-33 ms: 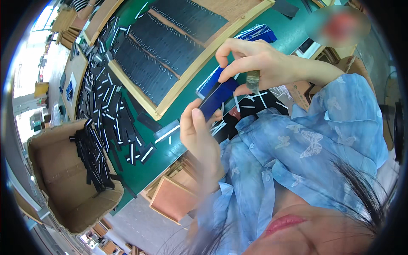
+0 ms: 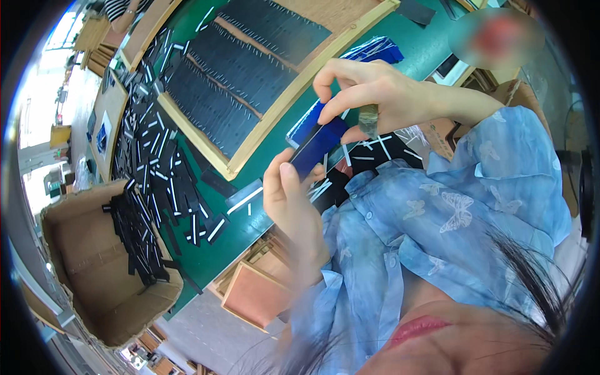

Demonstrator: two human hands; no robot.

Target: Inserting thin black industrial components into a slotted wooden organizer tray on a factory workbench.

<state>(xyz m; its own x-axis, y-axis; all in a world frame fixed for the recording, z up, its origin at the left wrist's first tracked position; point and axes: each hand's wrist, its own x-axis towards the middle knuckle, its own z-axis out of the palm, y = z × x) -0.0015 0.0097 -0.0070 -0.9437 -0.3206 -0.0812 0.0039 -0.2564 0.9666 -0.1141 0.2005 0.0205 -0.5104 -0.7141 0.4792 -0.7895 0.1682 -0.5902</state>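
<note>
A flat dark-blue strip with a black upper edge (image 2: 315, 149) is held at a slant between both hands, above the green table. My left hand (image 2: 290, 200) pinches its lower left end between thumb and fingers. At the upper right end, my right hand (image 2: 381, 87) is closed on it with thumb and fingertips. A translucent greenish-brown wrap (image 2: 369, 120) hangs at a finger of the right hand; its kind is unclear. Just behind the strip lies another blue piece with white edges (image 2: 300, 128), partly hidden by the right fingers.
A wood-framed tray (image 2: 226, 169) holds rows of black pieces with white tips. Loose black strips with white lines (image 2: 159, 165) cover the left of the table. A cardboard box (image 2: 81, 250) stands at its left edge, a blue bundle (image 2: 378, 51) beyond my right hand.
</note>
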